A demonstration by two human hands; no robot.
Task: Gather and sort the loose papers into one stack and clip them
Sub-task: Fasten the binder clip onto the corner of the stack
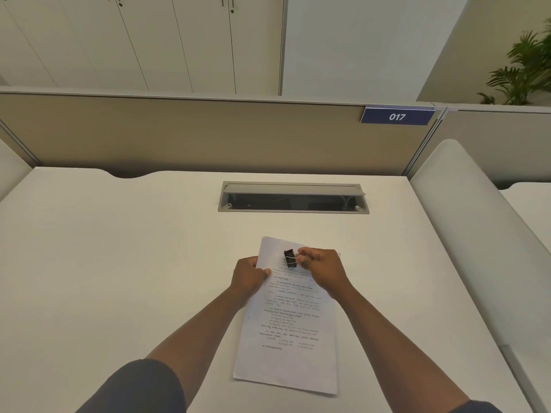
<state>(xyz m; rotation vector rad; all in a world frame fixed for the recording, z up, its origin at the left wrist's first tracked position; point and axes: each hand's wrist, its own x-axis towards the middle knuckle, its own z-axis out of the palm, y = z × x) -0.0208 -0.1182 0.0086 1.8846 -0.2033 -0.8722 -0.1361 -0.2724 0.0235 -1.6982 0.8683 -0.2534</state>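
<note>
The stack of papers [290,320] lies on the white counter [119,263], a little right of the middle and close to the person. Its long axis runs away from the person toward the far partition, leaning slightly to the left at the far end, so the near short edge sits lower right and the far short edge upper left. The printed lines on the top sheet run across the short way, and the text reads upside down from the head view, so the top of the page seems to point toward the person.

A black binder clip [289,258] is over the far end of the stack, near the middle of that short edge. Its black body points left and its wire handles point right. Whether its mouth already bites the sheets cannot be told.

The right hand [323,271] has its fingers curled, and thumb and forefinger pinch the wire handles of the clip. The left hand [249,277] grips the left long edge of the stack near the far corner, thumb on top of the page and the other fingers curled beneath or beside it.

Farther back, a grey cable tray [293,198] is set into the counter with its lid raised.
</note>
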